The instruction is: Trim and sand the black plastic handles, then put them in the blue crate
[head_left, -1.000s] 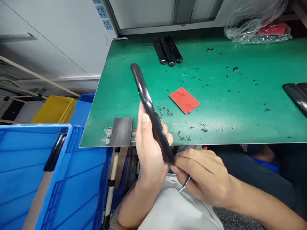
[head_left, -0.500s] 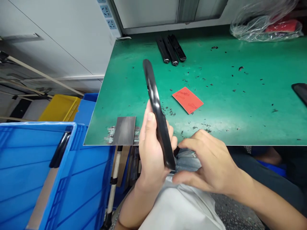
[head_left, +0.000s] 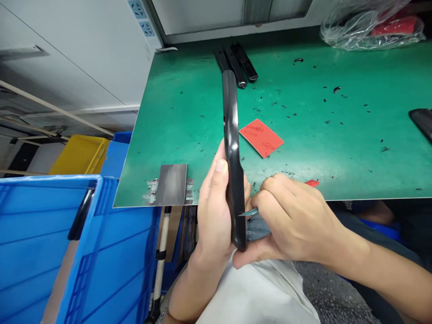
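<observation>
My left hand (head_left: 214, 211) is closed round the lower end of a long, curved black plastic part (head_left: 231, 135), held edge-on and pointing away over the green mat (head_left: 337, 148). My right hand (head_left: 293, 220) is closed on a small knife with a red handle (head_left: 312, 183). Its metal blade tip (head_left: 248, 213) touches the right edge of the black part near its lower end. Both hands are just in front of the table's near edge, above my lap.
A red sandpaper sheet (head_left: 261, 137) lies mid-mat among black shavings. Three black parts (head_left: 236, 67) lie at the back, another (head_left: 421, 121) at the right edge. A plastic bag (head_left: 367, 24) sits back right. Blue crate (head_left: 67, 247) and yellow bin (head_left: 79, 155) stand left. Metal plate (head_left: 172, 184) at the mat's corner.
The black part has swung from leaning left to nearly straight away from me. My right hand rose from below the part's end and brought the blade against its right edge.
</observation>
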A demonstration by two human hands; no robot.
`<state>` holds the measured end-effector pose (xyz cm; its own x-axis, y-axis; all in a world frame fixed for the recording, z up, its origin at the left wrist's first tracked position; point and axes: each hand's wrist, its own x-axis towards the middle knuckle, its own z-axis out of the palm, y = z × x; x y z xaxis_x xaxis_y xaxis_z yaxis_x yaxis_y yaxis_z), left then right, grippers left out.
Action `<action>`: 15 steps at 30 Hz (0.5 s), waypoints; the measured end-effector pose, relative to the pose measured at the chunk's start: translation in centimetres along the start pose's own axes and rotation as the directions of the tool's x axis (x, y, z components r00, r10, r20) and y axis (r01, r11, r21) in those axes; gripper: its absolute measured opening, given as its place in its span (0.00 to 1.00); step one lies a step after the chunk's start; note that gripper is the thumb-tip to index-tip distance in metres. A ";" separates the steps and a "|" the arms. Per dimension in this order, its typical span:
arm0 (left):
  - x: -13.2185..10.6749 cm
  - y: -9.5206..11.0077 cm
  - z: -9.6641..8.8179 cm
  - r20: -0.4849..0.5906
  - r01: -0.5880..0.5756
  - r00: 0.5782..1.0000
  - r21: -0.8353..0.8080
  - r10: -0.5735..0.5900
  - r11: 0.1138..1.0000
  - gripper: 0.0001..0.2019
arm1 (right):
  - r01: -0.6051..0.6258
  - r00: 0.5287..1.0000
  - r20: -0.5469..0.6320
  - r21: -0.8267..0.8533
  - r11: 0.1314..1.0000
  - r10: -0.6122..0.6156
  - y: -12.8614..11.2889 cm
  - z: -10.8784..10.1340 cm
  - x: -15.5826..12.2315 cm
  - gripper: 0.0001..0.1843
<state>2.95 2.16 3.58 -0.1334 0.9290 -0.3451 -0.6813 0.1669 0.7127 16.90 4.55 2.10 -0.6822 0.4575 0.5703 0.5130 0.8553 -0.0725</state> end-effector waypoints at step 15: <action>0.1 0.5 0.7 -0.079 0.104 0.990 -0.104 -0.112 0.989 0.15 | 0.093 0.991 -0.092 -0.059 0.994 -0.098 -0.4 0.6 -0.6 0.28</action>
<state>3.11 2.62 4.31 -0.1126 0.8752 -0.4705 -0.7629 0.2272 0.6052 16.77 4.08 1.32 -0.6787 0.3469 0.6473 0.4769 0.8785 0.0292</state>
